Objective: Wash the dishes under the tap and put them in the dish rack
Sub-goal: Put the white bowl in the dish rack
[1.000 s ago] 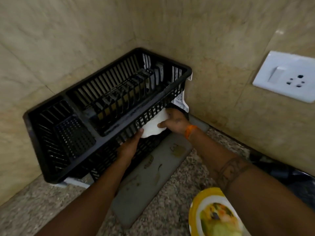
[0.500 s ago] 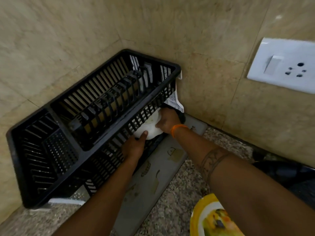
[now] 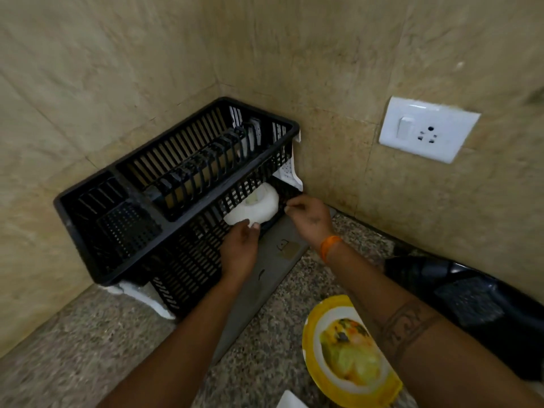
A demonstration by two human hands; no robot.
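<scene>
A black plastic dish rack [image 3: 164, 228] stands in the wall corner, its upper tier holding no dishes. A white bowl [image 3: 259, 206] lies on its side in the lower level, behind the front lattice. My left hand [image 3: 240, 250] grips the bowl's near rim with thumb and fingertips. My right hand [image 3: 309, 219], with an orange band at the wrist, sits just right of the bowl, off it, its fingers loosely curled by the rack's lower edge. A yellow-rimmed plate [image 3: 347, 351] with a printed food picture lies on the counter under my right forearm.
A grey drip tray [image 3: 265, 281] sticks out from under the rack onto the speckled granite counter [image 3: 103, 343]. A white switch and socket plate [image 3: 426, 134] is on the right wall. A black plastic bag [image 3: 471, 298] lies along that wall. A white corner [image 3: 290, 403] shows at the bottom edge.
My right hand has let go of the white bowl and drawn back to the right. My left hand stays on the bowl's rim, and the bowl sits further into the rack's lower level.
</scene>
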